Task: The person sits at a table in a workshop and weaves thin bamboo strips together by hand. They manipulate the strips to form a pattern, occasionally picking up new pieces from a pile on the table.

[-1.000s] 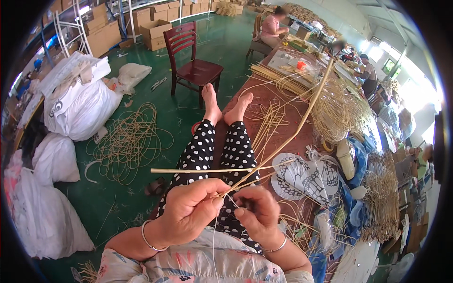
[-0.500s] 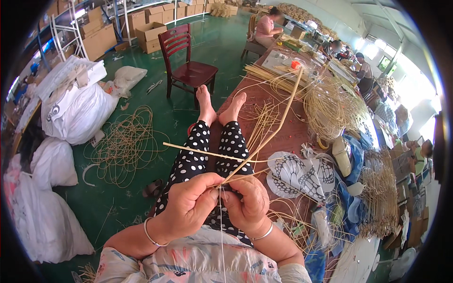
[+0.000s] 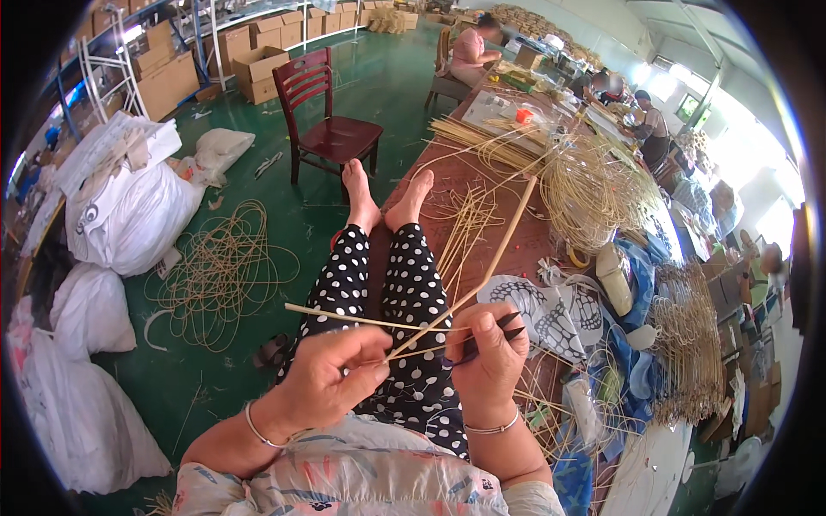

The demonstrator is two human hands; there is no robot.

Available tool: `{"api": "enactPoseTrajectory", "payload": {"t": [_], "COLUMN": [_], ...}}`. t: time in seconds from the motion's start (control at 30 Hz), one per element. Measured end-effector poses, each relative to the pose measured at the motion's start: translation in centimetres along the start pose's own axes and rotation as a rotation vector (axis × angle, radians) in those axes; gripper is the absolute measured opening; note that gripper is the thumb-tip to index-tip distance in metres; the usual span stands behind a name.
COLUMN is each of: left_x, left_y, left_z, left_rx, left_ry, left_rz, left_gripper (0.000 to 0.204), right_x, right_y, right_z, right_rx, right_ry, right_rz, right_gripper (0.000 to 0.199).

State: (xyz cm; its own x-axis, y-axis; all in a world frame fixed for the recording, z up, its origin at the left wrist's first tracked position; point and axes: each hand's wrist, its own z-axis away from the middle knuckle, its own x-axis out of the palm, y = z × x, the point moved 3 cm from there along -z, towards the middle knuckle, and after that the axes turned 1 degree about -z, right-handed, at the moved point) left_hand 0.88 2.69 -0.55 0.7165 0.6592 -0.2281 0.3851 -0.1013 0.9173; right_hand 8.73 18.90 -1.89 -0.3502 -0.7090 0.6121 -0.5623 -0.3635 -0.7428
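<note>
In my left hand, thumb and fingers pinch the joint where several thin bamboo strips meet. The longest bamboo strip rises from there toward the upper right and bends partway up. A shorter strip crosses it above my lap, its thicker end to the left. My right hand, a little apart on the right, is curled around a pair of dark thread snips. Their pointed tips stick out past the fingers; the handle is mostly hidden in the palm.
To the right, a reddish-brown worktable carries bamboo strips, wire-like coils and butterfly-wing printed pieces. A wooden chair stands ahead. On the floor lie a loose bamboo coil and white sacks. Other people work farther along the table.
My right hand has moved right, away from the joint, and the dark snips now show in it. The white thread hanging from the joint no longer shows. My left hand keeps its pinch.
</note>
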Motion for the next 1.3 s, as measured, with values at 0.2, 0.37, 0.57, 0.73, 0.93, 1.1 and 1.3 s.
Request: {"api": "enactPoseTrajectory", "payload": {"t": [0.2,0.37,0.57,0.73,0.93,1.1,1.3], "left_x": [0.1,-0.2,1.7,2.0,0.9,0.1,-0.6], "left_y": [1.5,3.7,6.2,7.1,4.9,4.4,4.8], "left_z": [-1.8,-1.7,1.6,1.3,-0.7,-1.0,-0.6], "left_rx": [-0.01,0.203,0.423,0.484,0.503,0.517,0.532], "left_ry": [-0.046,-0.177,-0.439,-0.553,-0.154,0.021,0.105], "left_rz": [0.187,-0.112,-0.068,-0.075,-0.156,-0.261,-0.269], "left_gripper": [0.016,0.015,0.016,0.017,0.015,0.014,0.015], "right_x": [0.7,-0.1,6.5,6.9,2.7,1.3,-0.1], "right_y": [-0.5,-1.5,-4.6,-5.0,-1.0,3.4,3.7], "right_z": [1.1,-0.3,1.4,1.1,-1.7,1.0,0.3], "right_rx": [-0.05,0.079,0.072,0.013,0.298,0.671,0.549], "right_ry": [-0.074,-0.253,-1.1,-1.497,-0.811,-0.539,-0.257], "right_rz": [0.115,-0.078,-0.307,-0.428,0.023,-0.26,-0.157], "right_gripper": [0.016,0.027,0.02,0.014,0.01,0.009,0.008]}}
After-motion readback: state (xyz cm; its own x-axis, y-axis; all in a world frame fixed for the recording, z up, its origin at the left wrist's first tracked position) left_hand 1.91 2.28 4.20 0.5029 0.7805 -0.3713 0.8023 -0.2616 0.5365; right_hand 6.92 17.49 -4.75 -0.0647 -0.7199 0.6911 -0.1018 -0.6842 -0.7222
